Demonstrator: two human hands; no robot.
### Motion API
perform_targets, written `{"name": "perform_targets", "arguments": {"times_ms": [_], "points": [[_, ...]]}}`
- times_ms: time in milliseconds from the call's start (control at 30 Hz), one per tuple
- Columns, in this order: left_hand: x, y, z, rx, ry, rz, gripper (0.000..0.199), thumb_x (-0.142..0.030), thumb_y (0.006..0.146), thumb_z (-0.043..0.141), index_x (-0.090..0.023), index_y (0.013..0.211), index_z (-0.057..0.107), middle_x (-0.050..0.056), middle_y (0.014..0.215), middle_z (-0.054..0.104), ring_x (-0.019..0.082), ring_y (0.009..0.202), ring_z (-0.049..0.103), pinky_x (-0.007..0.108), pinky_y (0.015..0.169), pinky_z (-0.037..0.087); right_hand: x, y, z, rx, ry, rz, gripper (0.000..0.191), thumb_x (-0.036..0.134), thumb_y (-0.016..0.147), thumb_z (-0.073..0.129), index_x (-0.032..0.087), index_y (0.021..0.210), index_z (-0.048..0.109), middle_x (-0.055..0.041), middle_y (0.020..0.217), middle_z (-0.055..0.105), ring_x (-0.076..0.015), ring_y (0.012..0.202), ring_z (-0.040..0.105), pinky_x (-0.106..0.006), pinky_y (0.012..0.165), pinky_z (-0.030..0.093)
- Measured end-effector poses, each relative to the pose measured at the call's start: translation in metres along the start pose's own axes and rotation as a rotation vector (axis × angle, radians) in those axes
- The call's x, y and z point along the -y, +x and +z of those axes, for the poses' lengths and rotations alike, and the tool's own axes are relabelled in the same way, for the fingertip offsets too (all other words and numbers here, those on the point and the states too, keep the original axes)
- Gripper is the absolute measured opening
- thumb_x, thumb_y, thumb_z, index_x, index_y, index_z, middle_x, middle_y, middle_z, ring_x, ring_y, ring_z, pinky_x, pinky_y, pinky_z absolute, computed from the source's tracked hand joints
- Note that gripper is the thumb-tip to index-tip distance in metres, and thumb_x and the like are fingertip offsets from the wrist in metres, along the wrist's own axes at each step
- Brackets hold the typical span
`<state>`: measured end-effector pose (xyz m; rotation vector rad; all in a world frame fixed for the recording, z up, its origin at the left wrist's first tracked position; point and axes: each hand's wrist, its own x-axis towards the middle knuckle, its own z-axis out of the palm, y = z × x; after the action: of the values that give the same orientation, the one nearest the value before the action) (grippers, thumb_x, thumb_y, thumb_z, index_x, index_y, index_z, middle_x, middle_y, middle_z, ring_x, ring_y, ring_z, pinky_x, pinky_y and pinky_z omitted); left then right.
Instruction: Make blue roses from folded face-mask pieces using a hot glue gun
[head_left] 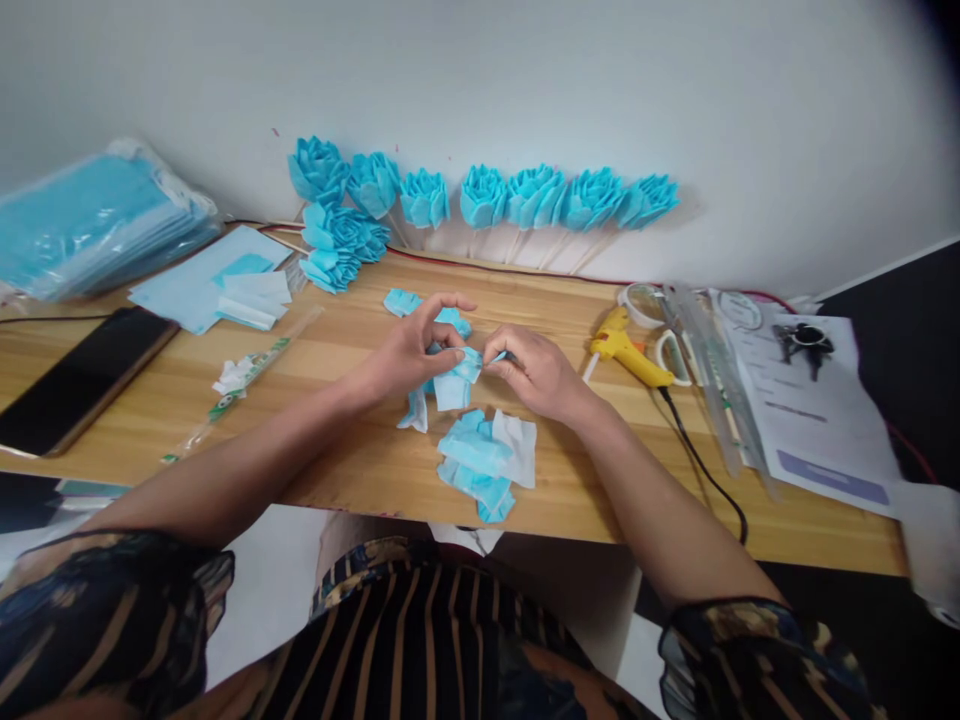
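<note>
At the far left, a clear bag of blue masks [97, 225] lies against the wall [525, 80]. In front of it a dark phone [86, 375] rests aslant on the wooden table [322, 470]. Just right of the bag, pale blue sheets [169, 290] lie overlapping, smaller cut pieces on top. Nearer the person is a long clear wrapper [262, 362] with green marks, a crumpled white scrap at its middle.

Further right, a few blue flowers [330, 270] lie bunched on the table, and behind them begins a row of seven more, their heads against the wall, most with thin sticks visible below.

At the middle of the table, the left hand [401, 360] grips a folded blue piece [454, 388] between thumb and fingers, held over the tabletop. Loose blue scraps [403, 302] lie behind and beneath that hand. In front of the piece is a loose pile [476, 455] of blue and white cut material. The right hand [541, 375] meets the piece's right edge, thumb and fingertips pinching a bit [504, 356] of blue; whether it belongs to the same piece cannot be told.

Right of this hand lies a yellow glue gun [626, 350], its black cord [701, 465] trailing toward the front edge. Behind it sits a tape roll [645, 303]. At the far right, keys [806, 340] rest on a printed paper [795, 405].
</note>
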<state>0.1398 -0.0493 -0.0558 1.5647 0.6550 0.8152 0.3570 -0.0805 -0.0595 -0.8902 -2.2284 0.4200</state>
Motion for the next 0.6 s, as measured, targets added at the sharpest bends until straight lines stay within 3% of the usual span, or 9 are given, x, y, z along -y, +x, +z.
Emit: {"name": "perform_targets", "arguments": {"times_ms": [267, 400, 533, 600], "points": [[-0.008, -0.003, 0.003, 0.026, 0.015, -0.006, 0.045, -0.019, 0.08, 0.068, -0.021, 0.119, 0.046, -0.005, 0.074, 0.06, 0.009, 0.061, 0.061, 0.021, 0.055, 0.043, 0.003, 0.003, -0.009, 0.078, 0.166, 0.155, 0.02, 0.039, 0.093, 0.057, 0.021, 0.085, 0.058, 0.0006, 0.081, 0.068, -0.0126, 0.067, 0.056, -0.026, 0.066, 0.041], [-0.012, -0.002, -0.007, -0.01, 0.034, -0.013, 0.044, -0.019, 0.078, 0.069, -0.021, 0.117, 0.049, -0.003, 0.075, 0.06, 0.009, 0.059, 0.058, 0.02, 0.053, 0.041, -0.001, -0.001, -0.019, 0.102, 0.241, 0.226, 0.026, 0.045, 0.091, 0.06, 0.02, 0.085, 0.06, 0.0, 0.08, 0.067, -0.0126, 0.068, 0.056, -0.027, 0.068, 0.043], [-0.014, 0.003, -0.02, -0.137, 0.099, 0.029, 0.04, -0.02, 0.079, 0.068, -0.022, 0.116, 0.054, -0.003, 0.075, 0.058, 0.008, 0.056, 0.052, 0.02, 0.05, 0.038, -0.011, -0.004, -0.029, -0.112, 0.491, 0.383, 0.04, 0.059, 0.081, 0.069, 0.021, 0.082, 0.059, -0.0013, 0.083, 0.066, -0.0151, 0.075, 0.064, -0.03, 0.072, 0.049], [-0.012, 0.005, -0.02, -0.086, 0.145, 0.03, 0.032, -0.023, 0.081, 0.067, -0.02, 0.111, 0.059, -0.002, 0.073, 0.057, 0.009, 0.056, 0.05, 0.02, 0.05, 0.037, -0.014, -0.001, -0.027, -0.165, 0.599, 0.442, 0.045, 0.062, 0.073, 0.076, 0.021, 0.081, 0.059, 0.0001, 0.078, 0.063, -0.0146, 0.073, 0.065, -0.029, 0.07, 0.051]]}}
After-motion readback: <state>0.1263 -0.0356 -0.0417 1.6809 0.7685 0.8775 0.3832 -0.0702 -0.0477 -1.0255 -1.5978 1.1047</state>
